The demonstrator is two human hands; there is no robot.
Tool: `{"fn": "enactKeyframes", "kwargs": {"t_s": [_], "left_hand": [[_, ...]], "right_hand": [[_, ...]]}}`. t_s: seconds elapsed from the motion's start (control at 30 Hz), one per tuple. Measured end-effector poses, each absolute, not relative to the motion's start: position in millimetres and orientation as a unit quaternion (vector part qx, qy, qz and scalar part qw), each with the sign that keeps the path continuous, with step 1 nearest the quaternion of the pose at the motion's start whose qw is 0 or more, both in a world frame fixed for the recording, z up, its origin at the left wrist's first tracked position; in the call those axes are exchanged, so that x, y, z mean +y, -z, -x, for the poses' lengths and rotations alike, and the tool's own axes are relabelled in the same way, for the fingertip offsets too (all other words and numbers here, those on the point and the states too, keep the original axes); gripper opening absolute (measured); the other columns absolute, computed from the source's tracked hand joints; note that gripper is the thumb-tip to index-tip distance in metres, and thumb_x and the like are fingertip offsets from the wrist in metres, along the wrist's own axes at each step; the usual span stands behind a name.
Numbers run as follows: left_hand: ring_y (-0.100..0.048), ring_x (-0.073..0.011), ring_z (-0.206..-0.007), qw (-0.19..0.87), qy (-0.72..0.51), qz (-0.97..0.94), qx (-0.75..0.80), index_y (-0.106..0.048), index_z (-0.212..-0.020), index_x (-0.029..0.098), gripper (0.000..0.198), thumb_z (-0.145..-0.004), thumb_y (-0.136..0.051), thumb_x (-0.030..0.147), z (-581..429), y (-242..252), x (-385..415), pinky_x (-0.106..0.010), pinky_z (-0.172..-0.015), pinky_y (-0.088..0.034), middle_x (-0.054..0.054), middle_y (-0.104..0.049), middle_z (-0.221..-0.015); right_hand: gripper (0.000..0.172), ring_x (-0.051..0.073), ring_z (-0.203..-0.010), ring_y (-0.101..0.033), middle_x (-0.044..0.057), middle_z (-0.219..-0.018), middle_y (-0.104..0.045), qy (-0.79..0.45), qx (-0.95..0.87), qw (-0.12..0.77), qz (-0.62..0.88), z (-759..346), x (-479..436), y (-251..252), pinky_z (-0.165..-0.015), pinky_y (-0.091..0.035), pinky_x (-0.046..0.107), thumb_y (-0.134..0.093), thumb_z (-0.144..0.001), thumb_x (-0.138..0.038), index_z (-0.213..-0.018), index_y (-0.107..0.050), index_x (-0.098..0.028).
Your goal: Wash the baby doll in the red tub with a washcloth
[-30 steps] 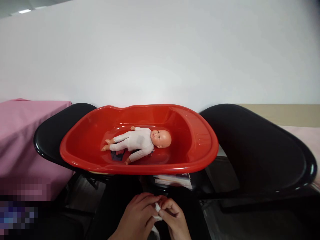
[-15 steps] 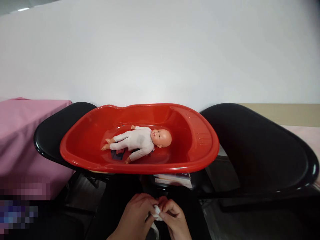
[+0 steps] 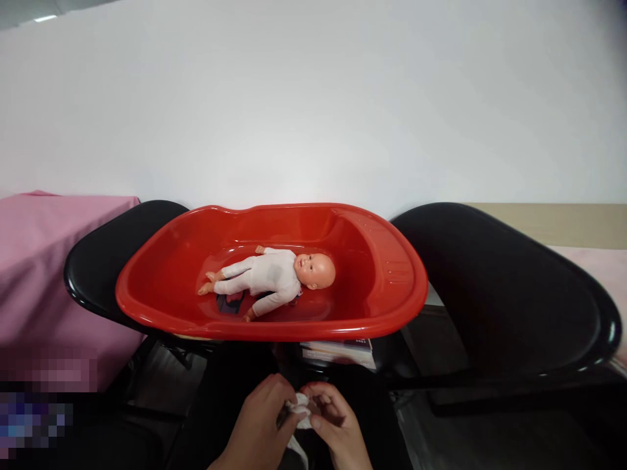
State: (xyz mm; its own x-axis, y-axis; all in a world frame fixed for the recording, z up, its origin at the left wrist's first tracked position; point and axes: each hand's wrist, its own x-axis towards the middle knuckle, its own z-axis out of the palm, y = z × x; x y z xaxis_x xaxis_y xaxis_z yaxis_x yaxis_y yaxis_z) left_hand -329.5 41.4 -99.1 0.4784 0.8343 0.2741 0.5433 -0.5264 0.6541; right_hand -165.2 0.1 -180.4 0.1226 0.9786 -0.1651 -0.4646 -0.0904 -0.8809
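Low in the view, over my lap, my left hand (image 3: 267,418) and my right hand (image 3: 337,418) pinch a small white cloth (image 3: 302,406) between them. A strip of the cloth hangs down below my left fingers; its full shape is hidden by the hands. Beyond my knees lies a red baby bathtub (image 3: 382,328). On its floor a bald baby doll (image 3: 274,274) in a white outfit rests on its back, head to the right and feet to the left. Under the doll shows a dark patterned patch (image 3: 230,303). Neither hand touches the tub or the doll.
Black chairs stand under the tub on the left (image 3: 93,274) and right (image 3: 514,294). Some books (image 3: 337,354) lie beneath the tub's near edge. At far left hangs a pink cloth cover (image 3: 44,261). Behind everything rises a white wall (image 3: 313,98).
My hands have shifted slightly, moving a little apart at the fingertips, and more of the white cloth shows between them. The doll and tub have stayed put.
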Motion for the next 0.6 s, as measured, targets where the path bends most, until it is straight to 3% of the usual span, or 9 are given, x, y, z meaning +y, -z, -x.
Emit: {"fn": "enactKeyframes", "kwargs": {"t_s": [0.1,0.17,0.37,0.47,0.6], "left_hand": [[-0.068,-0.0122,-0.08,0.273,-0.324,-0.794,0.437,-0.064,-0.102,0.022,0.024,-0.083,-0.069,0.009,333,99,42,-0.021,-0.072,-0.056,0.001,-0.069,-0.09],[-0.07,-0.0128,-0.087,0.263,-0.354,-0.794,0.417,-0.064,-0.112,0.024,0.03,-0.086,-0.065,0.01,334,99,43,-0.021,-0.077,-0.057,0.0,-0.071,-0.097],[-0.068,-0.0138,-0.088,0.235,-0.378,-0.806,0.39,-0.068,-0.1,0.024,0.012,-0.093,-0.06,0.018,334,96,46,-0.023,-0.079,-0.058,-0.002,-0.071,-0.093],[-0.066,-0.0135,-0.085,0.207,-0.375,-0.817,0.387,-0.068,-0.103,0.024,0.015,-0.095,-0.056,0.019,335,95,45,-0.023,-0.075,-0.058,-0.002,-0.069,-0.092],[-0.065,-0.0142,-0.083,0.153,-0.358,-0.837,0.384,-0.066,-0.111,0.025,0.022,-0.096,-0.053,0.016,336,100,44,-0.025,-0.072,-0.057,-0.002,-0.069,-0.093]], "right_hand": [[0.05,0.026,-0.093,-0.068,0.008,-0.095,-0.073,-0.58,-0.295,0.601,0.465,166,2,182,-0.084,-0.055,0.037,-0.089,-0.057,-0.045,-0.1,-0.074,-0.024],[0.045,0.025,-0.088,-0.067,0.007,-0.09,-0.072,-0.567,-0.314,0.584,0.489,167,3,182,-0.08,-0.054,0.035,-0.088,-0.059,-0.046,-0.095,-0.075,-0.023],[0.028,0.023,-0.083,-0.064,0.007,-0.082,-0.068,-0.493,-0.379,0.55,0.558,170,7,175,-0.08,-0.053,0.032,-0.082,-0.066,-0.047,-0.074,-0.077,-0.021],[0.028,0.024,-0.084,-0.064,0.007,-0.083,-0.07,-0.491,-0.374,0.554,0.558,168,6,174,-0.082,-0.052,0.033,-0.08,-0.069,-0.049,-0.073,-0.076,-0.021],[0.036,0.022,-0.077,-0.062,0.005,-0.076,-0.068,-0.496,-0.296,0.572,0.582,159,3,177,-0.075,-0.052,0.031,-0.082,-0.064,-0.053,-0.073,-0.074,-0.02]]}}
